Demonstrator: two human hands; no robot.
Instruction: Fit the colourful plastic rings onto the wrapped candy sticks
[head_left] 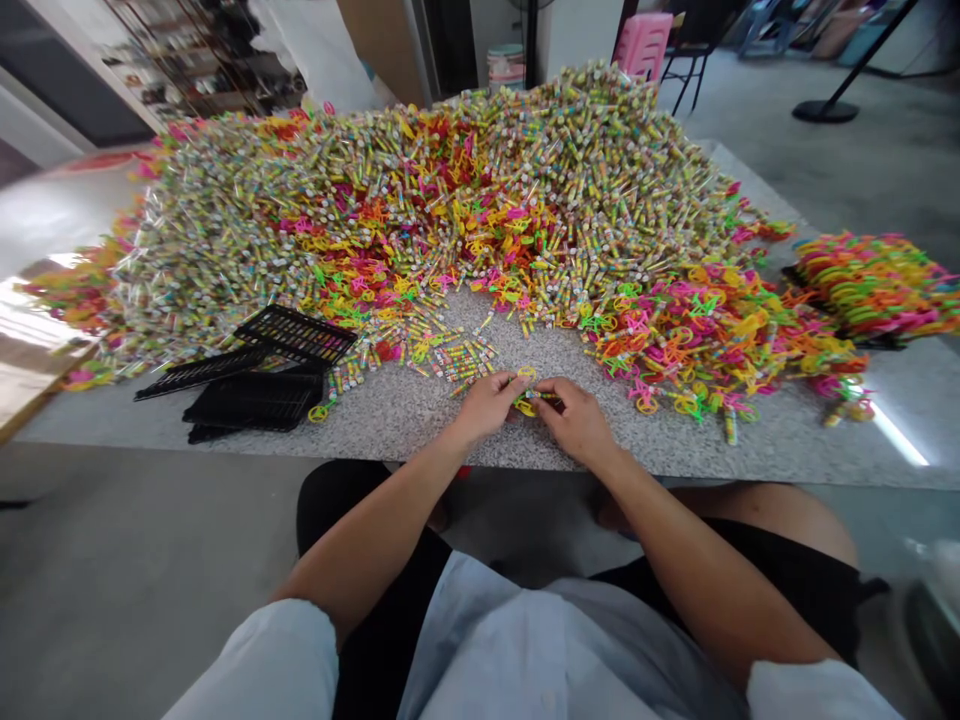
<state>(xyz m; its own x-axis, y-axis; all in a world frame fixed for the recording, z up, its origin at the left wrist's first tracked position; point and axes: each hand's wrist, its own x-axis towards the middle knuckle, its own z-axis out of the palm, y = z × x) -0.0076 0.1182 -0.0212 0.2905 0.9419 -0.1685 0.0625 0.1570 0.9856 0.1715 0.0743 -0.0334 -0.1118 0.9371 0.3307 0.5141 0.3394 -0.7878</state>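
Note:
Near the front edge of the speckled table [420, 425], my left hand [487, 405] has its fingers closed on a small yellow plastic piece [527, 373]. Close beside it, my right hand [576, 418] pinches a small patterned tube [541, 396] against the yellow piece. Just left of my hands lies a loose group of small tubes [461, 362]. A big heap of wrapped tubes [600, 170] fills the back of the table, mixed with bright plastic pieces [675, 335] at its front and right.
Black slotted trays [255, 400] are stacked untidily at the left front. Another black tray piled with coloured pieces [877, 285] sits at the right. Beyond the table are pink stools [643, 45], a round stand base [825, 111] and a shelf [180, 60].

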